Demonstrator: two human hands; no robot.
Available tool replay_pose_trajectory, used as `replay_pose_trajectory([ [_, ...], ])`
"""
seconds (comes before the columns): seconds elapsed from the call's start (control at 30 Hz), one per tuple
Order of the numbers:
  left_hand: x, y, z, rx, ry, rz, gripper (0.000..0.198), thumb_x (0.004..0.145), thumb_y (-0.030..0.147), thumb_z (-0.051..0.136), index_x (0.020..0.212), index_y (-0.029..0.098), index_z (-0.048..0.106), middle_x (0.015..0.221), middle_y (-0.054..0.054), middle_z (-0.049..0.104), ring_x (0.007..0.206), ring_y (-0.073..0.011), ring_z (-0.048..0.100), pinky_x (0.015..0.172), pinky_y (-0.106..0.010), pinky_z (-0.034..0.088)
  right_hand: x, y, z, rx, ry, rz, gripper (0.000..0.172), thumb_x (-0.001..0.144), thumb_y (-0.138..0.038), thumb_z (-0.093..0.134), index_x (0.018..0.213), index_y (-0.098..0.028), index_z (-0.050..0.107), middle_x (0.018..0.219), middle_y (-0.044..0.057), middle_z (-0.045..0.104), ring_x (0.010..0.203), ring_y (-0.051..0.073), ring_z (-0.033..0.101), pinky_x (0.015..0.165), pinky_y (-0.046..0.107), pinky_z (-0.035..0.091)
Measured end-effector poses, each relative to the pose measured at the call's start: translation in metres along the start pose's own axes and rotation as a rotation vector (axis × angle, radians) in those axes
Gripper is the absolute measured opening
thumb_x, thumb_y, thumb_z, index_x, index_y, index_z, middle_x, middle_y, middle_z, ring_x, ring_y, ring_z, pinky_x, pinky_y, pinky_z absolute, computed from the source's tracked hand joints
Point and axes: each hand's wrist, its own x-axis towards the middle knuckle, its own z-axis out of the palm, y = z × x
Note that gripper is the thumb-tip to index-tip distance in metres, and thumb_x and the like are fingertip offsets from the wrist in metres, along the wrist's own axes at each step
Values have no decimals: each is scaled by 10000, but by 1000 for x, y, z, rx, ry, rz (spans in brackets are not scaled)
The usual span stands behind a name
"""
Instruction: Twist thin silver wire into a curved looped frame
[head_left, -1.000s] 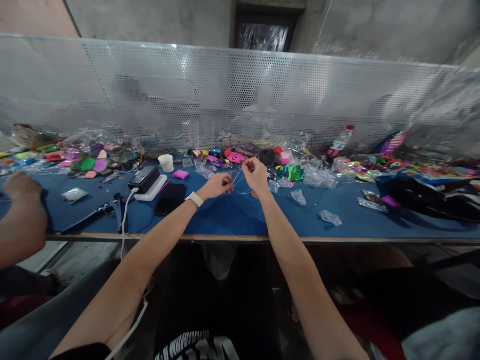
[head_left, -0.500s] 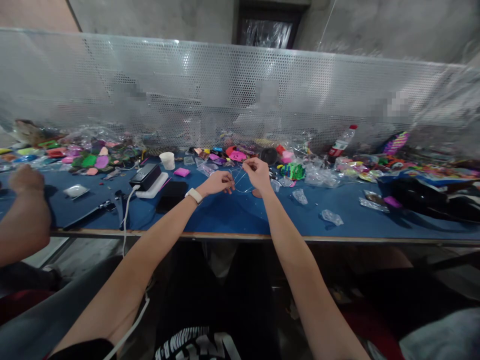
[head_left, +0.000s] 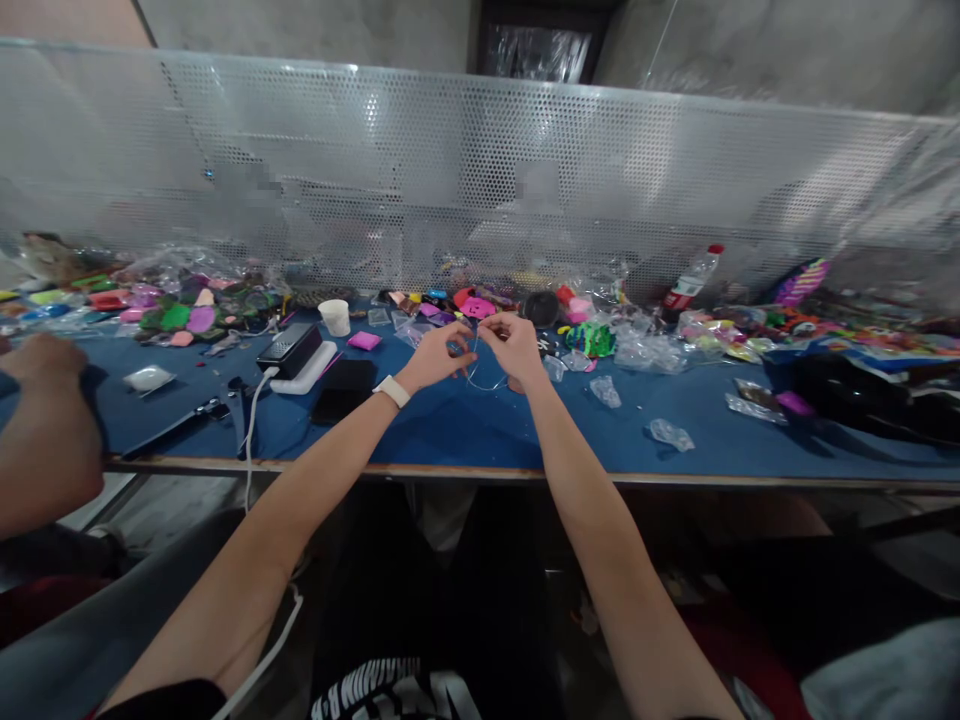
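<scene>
Over the blue table (head_left: 450, 430) I hold a thin, clear string (head_left: 487, 388) that hangs in a loop between my hands. My left hand (head_left: 437, 358), with a white band at the wrist, is closed with thumb and fingers pinching at the string. Close beside it, my right hand (head_left: 513, 345) pinches the upper part of the string between thumb and fingertips. Just behind the hands lies a bright pink piece with small dark marks (head_left: 474, 307). A small brown round thing (head_left: 516, 384) is partly hidden by my right hand.
Left of my hands are a black phone (head_left: 343, 392), a black box (head_left: 289, 350) with a white cable, and a white cup (head_left: 334, 318). A red-capped bottle (head_left: 694, 280) and crumpled clear plastic (head_left: 670, 434) are right. Another person's hand (head_left: 49, 360) rests far left.
My hands have come closer together and slightly up, and the string's loop hangs narrower between them. The other person's hand at far left has shifted a little left.
</scene>
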Motion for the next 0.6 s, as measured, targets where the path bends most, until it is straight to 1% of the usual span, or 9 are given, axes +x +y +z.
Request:
replay_pose_trajectory([
  [0.03, -1, 0, 1, -32, -11, -29, 298, 908, 306, 829, 1123, 170, 673, 872, -44, 744, 584, -150, 709, 556, -295, 614, 0, -1, 1, 0, -22, -1, 213, 909, -456, 770, 892, -244, 772, 883, 68, 807, 810, 260, 748, 813, 461, 632],
  [0.1, -2, 1, 2, -84, -45, -70, 226, 924, 326, 817, 990, 164, 674, 818, -42, 738, 568, -159, 717, 553, -308, 629, 0, -2, 4, 3, -61, 0, 193, 906, -439, 766, 897, -247, 769, 873, 59, 806, 799, 254, 747, 799, 453, 635],
  [0.17, -2, 1, 2, -124, -86, -97, 236, 941, 341, 800, 880, 161, 661, 775, -46, 735, 581, -166, 730, 566, -314, 642, 1, -1, 6, 2, -83, -1, 156, 901, -401, 760, 894, -245, 766, 851, 52, 799, 778, 245, 744, 786, 445, 636],
  [0.2, -2, 2, 2, -144, -98, -106, 247, 947, 342, 796, 856, 160, 656, 768, -48, 735, 590, -168, 736, 571, -313, 642, 1, 0, 6, -2, -86, -3, 135, 897, -377, 756, 891, -242, 766, 846, 52, 797, 771, 241, 742, 782, 442, 635],
  [0.3, -2, 4, 2, -198, -106, -139, 239, 959, 324, 781, 849, 157, 648, 802, -65, 748, 620, -181, 760, 571, -311, 635, 1, 3, 7, -14, -89, -9, 103, 885, -337, 743, 878, -236, 762, 857, 59, 801, 762, 234, 739, 771, 435, 627],
  [0.4, -3, 6, 2, -217, -105, -170, 241, 970, 310, 764, 837, 158, 634, 773, -55, 732, 630, -187, 773, 555, -286, 619, 0, 4, 6, -22, -89, -5, 139, 877, -375, 744, 873, -237, 757, 861, 57, 806, 763, 236, 738, 765, 426, 622],
  [0.5, -4, 7, 2, -213, -113, -161, 284, 986, 345, 752, 819, 157, 620, 694, -24, 694, 632, -177, 773, 557, -246, 609, -2, 1, 5, -24, -79, -1, 186, 871, -413, 750, 884, -228, 763, 857, 58, 807, 769, 239, 742, 751, 408, 612],
  [0.6, -4, 6, 0, -193, -106, -155, 285, 993, 371, 740, 842, 151, 641, 724, -33, 715, 672, -185, 791, 570, -243, 620, -4, -3, 5, -30, -69, -11, 186, 876, -403, 745, 890, -219, 767, 861, 66, 806, 769, 241, 743, 730, 393, 595],
])
